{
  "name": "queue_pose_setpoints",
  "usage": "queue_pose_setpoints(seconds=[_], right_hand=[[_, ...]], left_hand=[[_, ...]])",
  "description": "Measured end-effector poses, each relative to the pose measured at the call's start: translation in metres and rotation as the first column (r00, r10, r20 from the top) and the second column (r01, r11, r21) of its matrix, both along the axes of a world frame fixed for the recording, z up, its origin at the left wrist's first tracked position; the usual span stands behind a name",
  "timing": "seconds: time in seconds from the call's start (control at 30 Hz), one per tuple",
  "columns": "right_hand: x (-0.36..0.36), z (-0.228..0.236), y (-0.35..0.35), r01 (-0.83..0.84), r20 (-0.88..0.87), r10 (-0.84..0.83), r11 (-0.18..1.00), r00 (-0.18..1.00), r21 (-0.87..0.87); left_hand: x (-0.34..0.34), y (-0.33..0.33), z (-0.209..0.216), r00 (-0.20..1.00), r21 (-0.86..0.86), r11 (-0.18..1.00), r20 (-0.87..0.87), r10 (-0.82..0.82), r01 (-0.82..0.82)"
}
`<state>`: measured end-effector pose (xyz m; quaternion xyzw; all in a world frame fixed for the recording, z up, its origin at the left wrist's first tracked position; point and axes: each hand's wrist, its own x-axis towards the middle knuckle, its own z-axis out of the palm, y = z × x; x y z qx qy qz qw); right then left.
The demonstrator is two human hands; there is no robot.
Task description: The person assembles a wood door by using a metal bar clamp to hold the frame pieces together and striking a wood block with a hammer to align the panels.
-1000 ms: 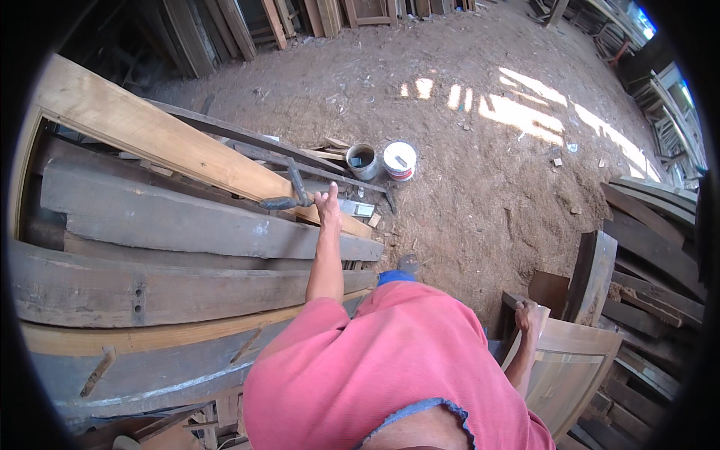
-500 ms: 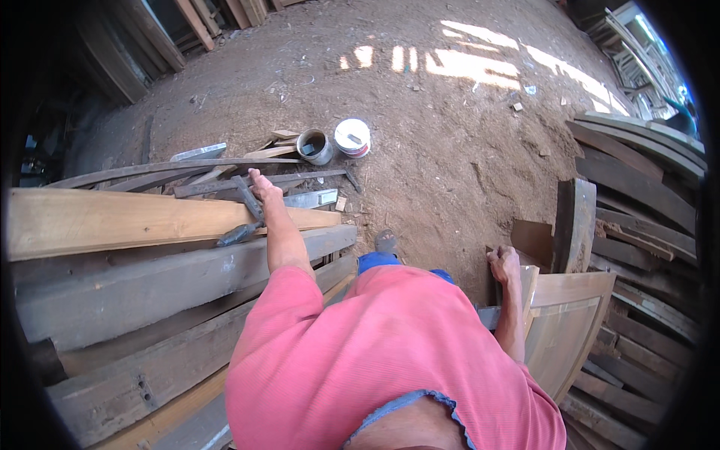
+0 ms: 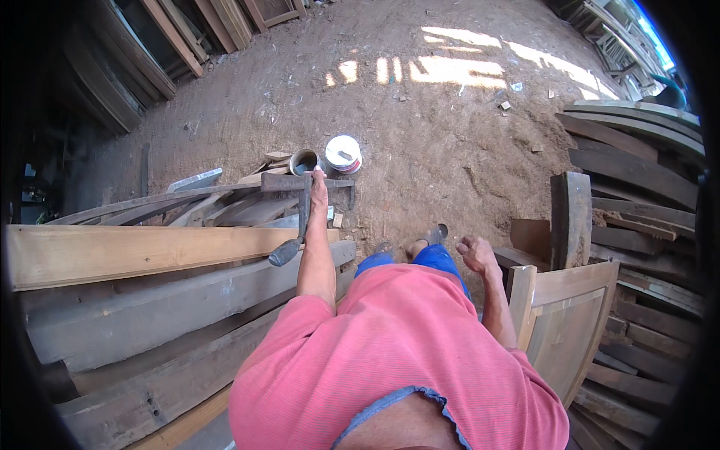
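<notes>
A dark metal bar clamp [image 3: 304, 210] hangs in my left hand [image 3: 319, 193], which is stretched out in front of me above the stacked boards. My fingers close round its bar, and the clamp's rounded dark handle [image 3: 283, 253] points down toward a pale wooden plank [image 3: 150, 251]. My right hand [image 3: 478, 256] is loosely curled, with nothing visible in it. It is apart from the framed wooden panel [image 3: 566, 322] that leans at my right side.
Heavy grey beams [image 3: 187, 292] are stacked on my left. Ahead stand a white bucket [image 3: 343, 155] and a grey bucket [image 3: 300, 160] beside scrap wood. An upright dark timber block [image 3: 571, 217] and piled curved boards [image 3: 637, 169] line the right. Sunlit patches mark the dirt floor.
My left hand has moved right, bringing the bar clamp along off the area of the boards. My right hand has shifted left, away from the panel. Both feet now show.
</notes>
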<state>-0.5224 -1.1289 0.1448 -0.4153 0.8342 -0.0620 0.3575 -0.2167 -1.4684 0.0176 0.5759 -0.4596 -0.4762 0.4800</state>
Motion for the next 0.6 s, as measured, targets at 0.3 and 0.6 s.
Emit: queue_pose_setpoints(seconds=[0.3,0.6], right_hand=[[-0.064,-0.053,-0.005,0.007,0.045,-0.01,0.996,0.999,0.087],[-0.117,-0.031,-0.146,-0.179,0.19,0.238,0.942,0.953,-0.283]], left_hand=[[-0.085,0.0,0.036,0.883,-0.007,0.898,0.189,-0.43,0.439],[-0.282,0.0,0.228,0.245,0.108,0.228,-0.19,-0.951,0.968]])
